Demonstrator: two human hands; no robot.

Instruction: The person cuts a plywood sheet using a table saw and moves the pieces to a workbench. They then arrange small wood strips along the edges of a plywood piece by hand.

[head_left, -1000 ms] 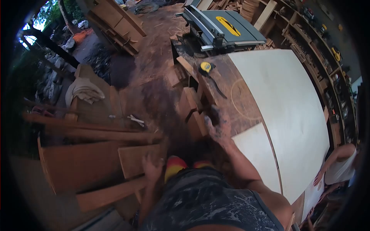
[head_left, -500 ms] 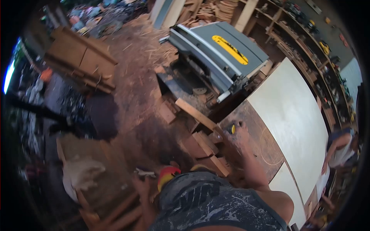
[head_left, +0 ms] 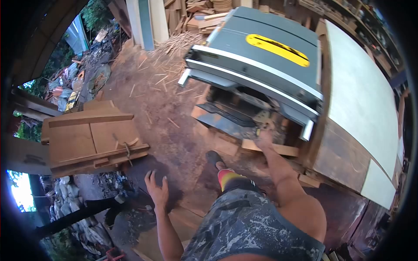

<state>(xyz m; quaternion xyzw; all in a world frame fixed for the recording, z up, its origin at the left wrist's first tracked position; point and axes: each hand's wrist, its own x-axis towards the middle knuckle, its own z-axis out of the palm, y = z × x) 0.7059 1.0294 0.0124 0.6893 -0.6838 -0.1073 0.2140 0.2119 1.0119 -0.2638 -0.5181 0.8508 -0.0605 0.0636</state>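
My left hand [head_left: 156, 187] is open in the air at the lower left, fingers apart and nothing in them. Reaching forward, my right hand [head_left: 264, 134] is at the front of the table saw [head_left: 270, 30], below its tabletop. Its fingers are closed around a small yellow object [head_left: 258, 132], mostly hidden, whose kind I cannot make out. The saw has a grey top with a yellow blade insert [head_left: 278, 50] and a pale metal front rail [head_left: 252, 71]. Just below my right hand lies a wooden board [head_left: 272, 148].
A large white sheet [head_left: 359, 82] rests on a brown bench panel [head_left: 342, 150] at the right. Wooden panels [head_left: 93, 139] stand at the left. Wood strips [head_left: 187, 45] litter the dusty floor [head_left: 161, 102], and offcuts [head_left: 207, 17] are stacked behind.
My view has turned and I have moved towards the saw. My right hand has gone from beside the bench panel to the saw's front. My left hand has risen, fingers spread.
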